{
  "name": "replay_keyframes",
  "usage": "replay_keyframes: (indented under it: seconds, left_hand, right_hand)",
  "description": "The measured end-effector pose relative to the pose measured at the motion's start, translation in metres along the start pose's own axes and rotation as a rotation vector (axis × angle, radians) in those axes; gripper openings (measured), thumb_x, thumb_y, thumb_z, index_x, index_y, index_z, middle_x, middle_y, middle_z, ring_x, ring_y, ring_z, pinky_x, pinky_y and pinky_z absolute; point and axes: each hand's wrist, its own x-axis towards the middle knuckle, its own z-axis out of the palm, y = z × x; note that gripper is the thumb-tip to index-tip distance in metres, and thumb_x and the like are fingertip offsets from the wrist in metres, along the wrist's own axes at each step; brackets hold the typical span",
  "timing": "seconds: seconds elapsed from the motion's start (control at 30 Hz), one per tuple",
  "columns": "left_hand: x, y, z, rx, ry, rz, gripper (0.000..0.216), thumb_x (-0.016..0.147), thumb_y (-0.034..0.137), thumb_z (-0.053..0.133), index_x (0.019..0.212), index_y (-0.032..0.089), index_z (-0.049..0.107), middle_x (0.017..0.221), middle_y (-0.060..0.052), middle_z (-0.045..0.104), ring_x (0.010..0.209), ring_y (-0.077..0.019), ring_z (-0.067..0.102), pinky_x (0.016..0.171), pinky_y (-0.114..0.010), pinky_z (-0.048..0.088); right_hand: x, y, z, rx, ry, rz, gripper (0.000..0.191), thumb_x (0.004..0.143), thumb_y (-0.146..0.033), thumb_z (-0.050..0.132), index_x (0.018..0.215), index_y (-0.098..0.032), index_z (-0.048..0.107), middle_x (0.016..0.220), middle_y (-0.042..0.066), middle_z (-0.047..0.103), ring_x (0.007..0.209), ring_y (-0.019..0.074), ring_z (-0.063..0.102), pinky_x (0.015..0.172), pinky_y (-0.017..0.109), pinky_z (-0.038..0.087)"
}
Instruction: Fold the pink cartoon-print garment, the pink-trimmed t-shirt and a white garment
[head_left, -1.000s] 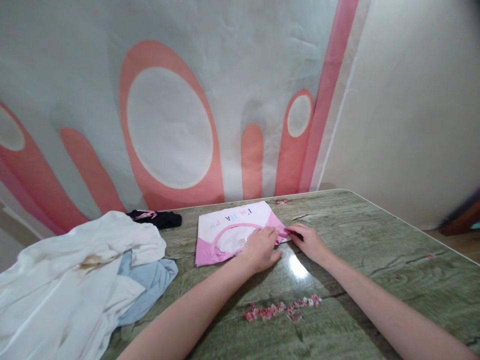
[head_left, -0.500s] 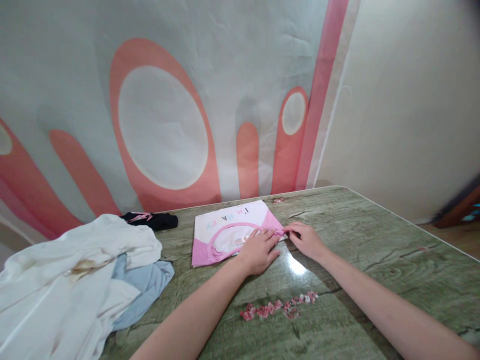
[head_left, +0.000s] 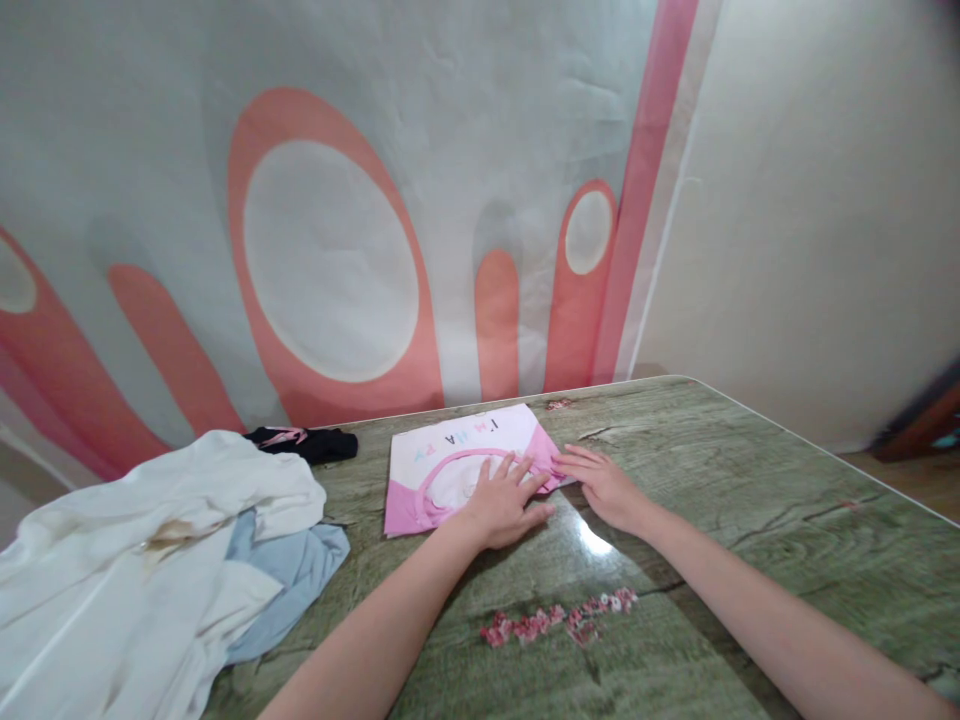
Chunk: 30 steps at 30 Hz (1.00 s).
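Note:
A folded white and pink T-shirt [head_left: 429, 446] lies flat on the table, with coloured lettering upside down to me and a pink neckband facing my side. My left hand [head_left: 504, 505] rests on the shirt's near right part with its fingers spread, covering some of the neckband. At the shirt's right edge, my right hand [head_left: 604, 487] lies with fingers stretched out, the tips touching the pink sleeve part. Neither hand grips the cloth.
To the left is a heap of white clothing [head_left: 150, 560] with a light blue garment [head_left: 296, 575] under it. A black garment [head_left: 334, 445] lies behind the heap. The wood-patterned table [head_left: 720, 480] meets a wall with a printed hanging [head_left: 450, 200].
My right hand has let go of the shirt's edge, and its fingers have straightened against it. My left hand has shifted slightly left, fingers spread wider.

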Motion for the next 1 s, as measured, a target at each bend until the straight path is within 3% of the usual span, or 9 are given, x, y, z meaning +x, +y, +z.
replay_keyframes:
  seconds: [0.1, 0.17, 0.3, 0.4, 0.63, 0.77, 0.87, 1.0]
  left_hand:
    - [0.001, -0.004, -0.008, -0.054, 0.012, -0.022, 0.047, 0.092, 0.051, 0.020, 0.121, 0.025, 0.046, 0.129, -0.008, 0.047, 0.124, -0.0264, 0.035, 0.099, -0.051, 0.024]
    - [0.001, -0.011, -0.011, -0.033, 0.067, -0.107, 0.043, 0.093, 0.046, 0.022, 0.121, 0.022, 0.045, 0.124, -0.009, 0.049, 0.120, -0.0253, 0.039, 0.099, -0.050, 0.025]
    - [0.000, -0.037, -0.004, 0.078, 0.088, -0.359, 0.057, 0.088, 0.055, 0.028, 0.136, 0.023, 0.028, 0.143, -0.014, 0.027, 0.128, -0.0389, 0.023, 0.094, -0.064, 0.018]
    - [-0.002, -0.057, 0.004, 0.125, 0.008, -0.416, 0.068, 0.084, 0.066, 0.022, 0.140, 0.028, 0.022, 0.146, -0.013, 0.017, 0.128, -0.0449, 0.016, 0.090, -0.070, 0.012]
    - [0.002, -0.080, -0.005, 0.138, -0.102, -0.191, 0.065, 0.084, 0.066, 0.020, 0.140, 0.034, 0.017, 0.148, -0.008, 0.015, 0.132, -0.0372, 0.011, 0.096, -0.066, 0.004]
    - [0.006, -0.088, -0.014, 0.141, -0.137, -0.075, 0.061, 0.086, 0.062, 0.024, 0.140, 0.033, 0.019, 0.148, -0.006, 0.015, 0.133, -0.0333, 0.012, 0.099, -0.062, 0.006]
    - [0.004, -0.081, -0.017, 0.144, -0.099, -0.079, 0.060, 0.088, 0.057, 0.029, 0.139, 0.028, 0.023, 0.146, -0.008, 0.020, 0.133, -0.0308, 0.015, 0.101, -0.058, 0.009]
    - [-0.009, -0.046, -0.019, 0.078, 0.074, -0.010, 0.047, 0.093, 0.042, 0.028, 0.134, 0.021, 0.034, 0.140, -0.010, 0.034, 0.131, -0.0235, 0.023, 0.105, -0.047, 0.016]
  right_hand:
    - [0.000, -0.014, -0.004, -0.090, -0.023, -0.001, 0.051, 0.074, 0.000, 0.037, 0.114, -0.023, 0.060, 0.123, 0.005, 0.057, 0.124, 0.0222, 0.037, 0.097, 0.046, 0.033]
    - [-0.001, -0.026, -0.006, -0.134, -0.006, -0.026, 0.044, 0.077, -0.002, 0.040, 0.110, -0.021, 0.063, 0.121, 0.007, 0.058, 0.124, 0.0226, 0.037, 0.098, 0.045, 0.033]
    - [-0.006, -0.055, -0.002, -0.239, -0.042, -0.029, 0.039, 0.077, -0.004, 0.042, 0.109, -0.012, 0.063, 0.115, 0.014, 0.060, 0.111, 0.0247, 0.050, 0.095, 0.042, 0.038]
    - [-0.011, -0.078, 0.005, -0.305, -0.076, -0.007, 0.041, 0.076, -0.003, 0.042, 0.112, -0.008, 0.060, 0.117, 0.019, 0.058, 0.109, 0.0279, 0.053, 0.093, 0.044, 0.039]
    - [-0.022, -0.124, 0.021, -0.372, -0.125, 0.031, 0.045, 0.074, -0.003, 0.043, 0.118, -0.003, 0.055, 0.123, 0.025, 0.052, 0.113, 0.0330, 0.049, 0.094, 0.048, 0.038]
    - [-0.025, -0.137, 0.014, -0.192, -0.127, -0.061, 0.050, 0.070, -0.005, 0.047, 0.120, -0.010, 0.054, 0.127, 0.019, 0.050, 0.117, 0.0284, 0.046, 0.099, 0.044, 0.036]
    - [-0.022, -0.131, 0.000, 0.035, -0.059, -0.096, 0.054, 0.068, -0.002, 0.043, 0.119, -0.017, 0.055, 0.123, 0.011, 0.056, 0.113, 0.0207, 0.050, 0.097, 0.036, 0.039]
    - [-0.013, -0.096, -0.017, 0.160, 0.119, 0.067, 0.042, 0.070, -0.002, 0.041, 0.101, -0.021, 0.062, 0.102, 0.005, 0.064, 0.096, 0.0181, 0.057, 0.086, 0.033, 0.045]
